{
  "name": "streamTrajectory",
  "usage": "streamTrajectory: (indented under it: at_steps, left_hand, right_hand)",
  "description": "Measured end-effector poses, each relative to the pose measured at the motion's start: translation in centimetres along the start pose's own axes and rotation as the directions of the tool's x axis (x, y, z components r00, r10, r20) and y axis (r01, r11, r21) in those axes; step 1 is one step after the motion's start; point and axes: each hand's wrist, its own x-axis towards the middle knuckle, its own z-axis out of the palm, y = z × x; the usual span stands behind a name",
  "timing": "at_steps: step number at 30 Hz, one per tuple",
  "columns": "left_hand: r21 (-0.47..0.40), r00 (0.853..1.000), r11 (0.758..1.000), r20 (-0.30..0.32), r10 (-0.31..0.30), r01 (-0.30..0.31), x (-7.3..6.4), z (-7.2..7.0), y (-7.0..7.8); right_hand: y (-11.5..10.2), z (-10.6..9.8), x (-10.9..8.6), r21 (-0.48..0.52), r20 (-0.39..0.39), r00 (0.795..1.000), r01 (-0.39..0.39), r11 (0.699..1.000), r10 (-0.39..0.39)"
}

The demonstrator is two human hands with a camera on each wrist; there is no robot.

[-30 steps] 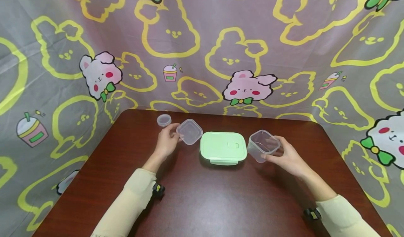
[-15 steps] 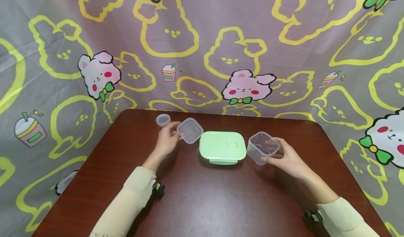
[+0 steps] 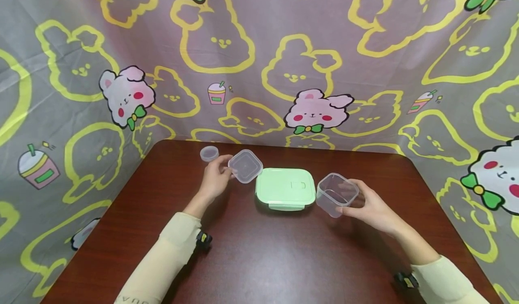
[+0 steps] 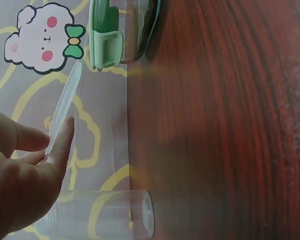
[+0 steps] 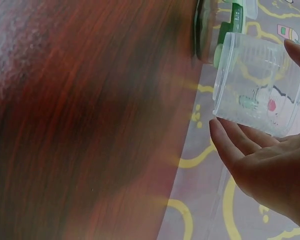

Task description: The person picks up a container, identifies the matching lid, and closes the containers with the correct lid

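Observation:
My left hand (image 3: 215, 176) pinches a clear square lid (image 3: 245, 165) by one edge, holding it off the table. Seen edge-on in the left wrist view, the lid (image 4: 65, 107) sits between thumb and fingers. At the right, my right hand (image 3: 371, 207) grips a clear square plastic container (image 3: 337, 195) around its side. That container (image 5: 257, 82) is raised above the table, its open top facing up and showing nothing inside. Between the two hands lies a light green lunch box (image 3: 285, 187) with its cover on.
A clear round container (image 3: 209, 153) stands just behind my left hand; in the left wrist view this container (image 4: 115, 215) looks tall and cylindrical. The dark wooden table (image 3: 267, 259) ends at a patterned cloth (image 3: 243, 83) behind and at both sides.
The square container has come slightly toward me in my right hand. My left hand has shifted the lid a little away and to the right. The lunch box stays put.

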Motion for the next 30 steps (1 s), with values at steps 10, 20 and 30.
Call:
streamTrajectory:
  at_steps: [10,20,30]
  left_hand:
    - [-0.014,1.000,1.000,0.004,-0.008,0.008,-0.2,0.1,0.2]
    - [-0.030,1.000,0.999,0.002,-0.013,0.013,-0.3,0.1,0.4]
    - [-0.020,1.000,1.000,0.001,-0.017,0.017,-0.4,0.2,0.5]
  right_hand:
    - [-0.1,0.2,-0.7,-0.034,0.041,0.998,0.039,0.999,-0.038]
    - [-0.5,0.9,-1.1,-0.042,0.096,0.993,0.074,0.996,-0.070]
    - [-0.6,1.6,-1.2,0.000,0.144,0.987,0.078,0.997,-0.077]
